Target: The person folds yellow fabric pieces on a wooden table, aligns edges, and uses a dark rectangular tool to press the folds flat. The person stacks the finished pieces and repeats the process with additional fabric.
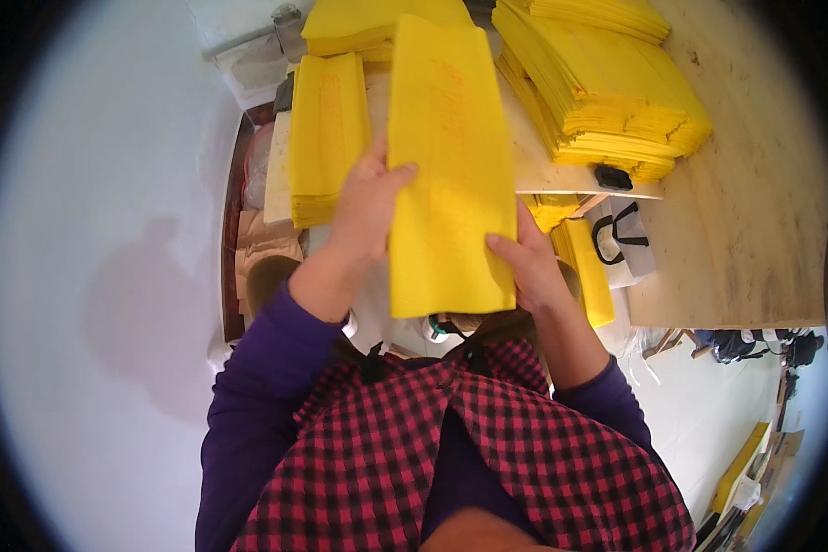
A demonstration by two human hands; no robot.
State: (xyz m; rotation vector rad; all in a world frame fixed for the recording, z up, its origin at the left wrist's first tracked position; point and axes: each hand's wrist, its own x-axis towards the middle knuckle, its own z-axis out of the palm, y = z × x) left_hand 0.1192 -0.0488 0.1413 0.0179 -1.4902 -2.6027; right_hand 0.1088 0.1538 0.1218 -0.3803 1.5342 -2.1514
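Between my hands is a long yellow felt-like sheet point(451, 184) with faint reddish marks along its upper part. My left hand point(373, 198) grips its left edge, with the thumb on the front face. Lower down on the right edge, my right hand point(526, 258) holds it the same way, thumb in front. The fingers of both hands are hidden behind the sheet. Left of it lies a neat stack of narrow yellow sheets point(329, 138), which my left hand partly overlaps in view. Behind its top end is another yellow stack point(363, 28).
Tall stacks of wide yellow sheets point(607, 83) fill the right of the wooden table point(529, 152). A small black object point(614, 178) sits by its edge. Under it are a white bag with black handles point(627, 248) and more yellow pieces point(587, 271). A white wall point(101, 230) stands left.
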